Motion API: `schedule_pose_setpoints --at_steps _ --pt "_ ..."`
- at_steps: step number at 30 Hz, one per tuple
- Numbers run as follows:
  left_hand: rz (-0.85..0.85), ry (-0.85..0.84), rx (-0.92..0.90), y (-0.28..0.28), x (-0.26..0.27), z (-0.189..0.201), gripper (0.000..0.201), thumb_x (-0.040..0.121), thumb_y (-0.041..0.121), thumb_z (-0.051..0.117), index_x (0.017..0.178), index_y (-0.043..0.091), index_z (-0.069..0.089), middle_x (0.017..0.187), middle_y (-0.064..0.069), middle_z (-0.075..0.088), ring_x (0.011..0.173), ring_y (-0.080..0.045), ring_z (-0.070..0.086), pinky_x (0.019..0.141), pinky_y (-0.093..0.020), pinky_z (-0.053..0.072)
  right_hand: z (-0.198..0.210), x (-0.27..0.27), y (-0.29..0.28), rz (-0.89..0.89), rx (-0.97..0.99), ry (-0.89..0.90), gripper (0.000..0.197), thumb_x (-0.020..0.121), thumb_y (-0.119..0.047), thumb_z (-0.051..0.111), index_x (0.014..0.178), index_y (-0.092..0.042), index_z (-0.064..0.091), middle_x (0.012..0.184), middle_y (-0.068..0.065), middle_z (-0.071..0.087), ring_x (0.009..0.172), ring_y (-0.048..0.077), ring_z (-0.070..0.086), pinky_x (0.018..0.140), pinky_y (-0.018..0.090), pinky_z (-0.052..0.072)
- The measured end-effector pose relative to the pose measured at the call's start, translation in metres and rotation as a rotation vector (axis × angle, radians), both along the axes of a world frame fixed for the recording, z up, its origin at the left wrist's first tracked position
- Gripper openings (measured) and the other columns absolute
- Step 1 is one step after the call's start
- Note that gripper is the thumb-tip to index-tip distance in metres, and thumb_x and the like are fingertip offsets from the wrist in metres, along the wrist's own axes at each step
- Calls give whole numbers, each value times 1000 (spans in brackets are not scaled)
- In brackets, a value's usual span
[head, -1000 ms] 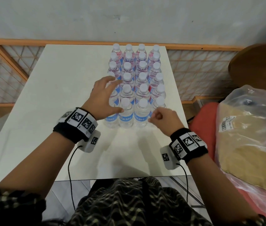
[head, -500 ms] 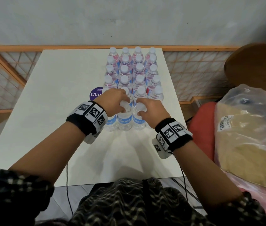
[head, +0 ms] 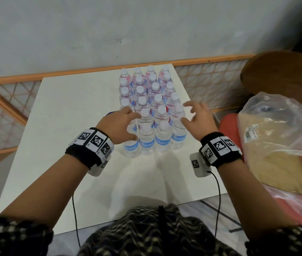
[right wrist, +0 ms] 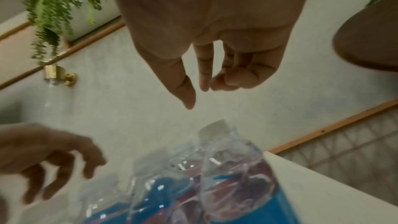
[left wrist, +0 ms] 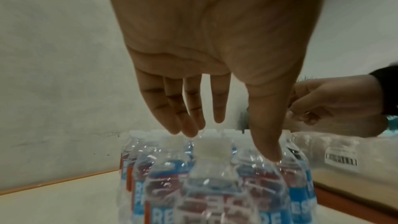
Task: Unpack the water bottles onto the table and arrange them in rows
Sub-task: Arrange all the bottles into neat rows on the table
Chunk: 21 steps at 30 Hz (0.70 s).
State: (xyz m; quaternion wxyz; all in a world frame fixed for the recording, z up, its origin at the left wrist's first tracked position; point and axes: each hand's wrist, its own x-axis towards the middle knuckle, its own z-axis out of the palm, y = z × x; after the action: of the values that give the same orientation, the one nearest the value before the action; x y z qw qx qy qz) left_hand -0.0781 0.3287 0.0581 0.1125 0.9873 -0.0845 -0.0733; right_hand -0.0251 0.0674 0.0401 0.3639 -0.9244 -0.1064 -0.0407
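Note:
Several clear water bottles (head: 148,106) with white caps and blue-red labels stand in a tight block of rows on the white table (head: 68,126). My left hand (head: 126,122) hovers over the block's front left corner with straight fingers. In the left wrist view that hand (left wrist: 228,135) hangs just above the caps, and its thumb tip touches a bottle (left wrist: 211,185) on the shoulder. My right hand (head: 192,113) is spread beside the block's right side and holds nothing. In the right wrist view it (right wrist: 197,98) floats loosely curled above a bottle (right wrist: 228,159).
The block stands close to the table's right edge. To the right, a clear plastic bag (head: 275,145) of tan material lies on a red seat (head: 227,124), with a round wooden chair back (head: 285,74) behind. An orange lattice railing (head: 4,100) runs along the wall.
Half a second ago both hands rested on the caps of the front-row bottles. They have since lifted off and moved apart to the block's two sides, the right hand farther right and away.

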Motion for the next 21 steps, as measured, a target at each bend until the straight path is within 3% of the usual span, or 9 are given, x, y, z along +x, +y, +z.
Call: schedule_pose_setpoints --at_steps 4,6,10,17,21 --pt "30 118 51 11 -6 -10 64 75 34 75 133 30 49 122 2 48 105 -21 56 86 -35 48 -9 5 -9 15 -108 232 59 78 -18 73 132 -19 49 121 13 51 100 22 55 88 30 45" --pt "36 126 13 11 -4 -16 56 77 25 75 129 25 54 118 -1 51 108 -22 55 90 -36 46 -17 2 -6 41 -110 304 59 79 -20 73 133 -24 48 124 10 56 108 23 56 94 33 46" --pt "29 122 -32 10 3 -22 49 74 18 77 121 21 61 111 -3 55 108 -25 54 92 -40 45 -28 -1 -1 -29 2 296 51 80 -17 72 127 -25 54 117 8 60 104 25 60 87 25 43" --pt "7 114 -33 12 6 -26 47 75 16 76 120 19 61 110 -3 55 108 -25 54 91 -38 45 -37 0 -1 -58 39 283 51 81 -19 72 128 -25 54 118 8 61 105 25 60 90 27 44" --pt "8 83 73 5 -3 -21 57 78 35 72 130 26 51 123 0 48 117 -22 48 90 -37 47 -39 1 0 -38 -76 209 61 80 -20 72 135 -23 47 129 12 53 121 29 49 103 35 37"
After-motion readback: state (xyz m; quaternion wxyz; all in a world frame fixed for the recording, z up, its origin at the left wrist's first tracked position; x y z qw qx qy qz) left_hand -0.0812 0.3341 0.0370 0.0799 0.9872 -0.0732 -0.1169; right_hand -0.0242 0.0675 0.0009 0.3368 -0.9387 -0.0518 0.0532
